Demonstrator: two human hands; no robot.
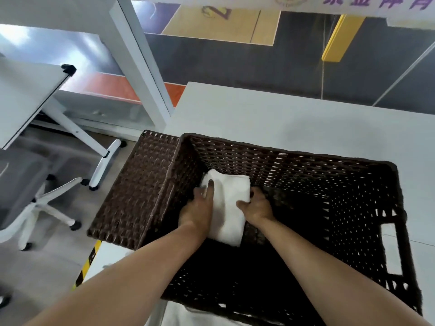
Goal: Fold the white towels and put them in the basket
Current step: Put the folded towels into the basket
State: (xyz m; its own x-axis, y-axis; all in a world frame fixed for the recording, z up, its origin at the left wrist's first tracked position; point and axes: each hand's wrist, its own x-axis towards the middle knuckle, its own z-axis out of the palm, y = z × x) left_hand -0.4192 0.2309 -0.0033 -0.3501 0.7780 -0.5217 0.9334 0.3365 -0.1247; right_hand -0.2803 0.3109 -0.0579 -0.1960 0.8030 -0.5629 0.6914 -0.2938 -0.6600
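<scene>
A folded white towel (229, 208) lies inside the dark brown woven basket (353, 175), near its far left corner. My left hand (197, 210) holds the towel's left side, with a finger lying over its top. My right hand (255, 207) grips the right side, thumb on top and fingers curled round the edge. Both forearms reach down into the basket. More white cloth (188, 316) shows below the basket's near edge.
The basket stands on a white table (282, 118), its hinged lid (138, 191) hanging open past the left edge. A grey office chair (28, 184) and another white table (26, 95) stand on the floor to the left. Yellow-black tape (88, 262) marks the table corner.
</scene>
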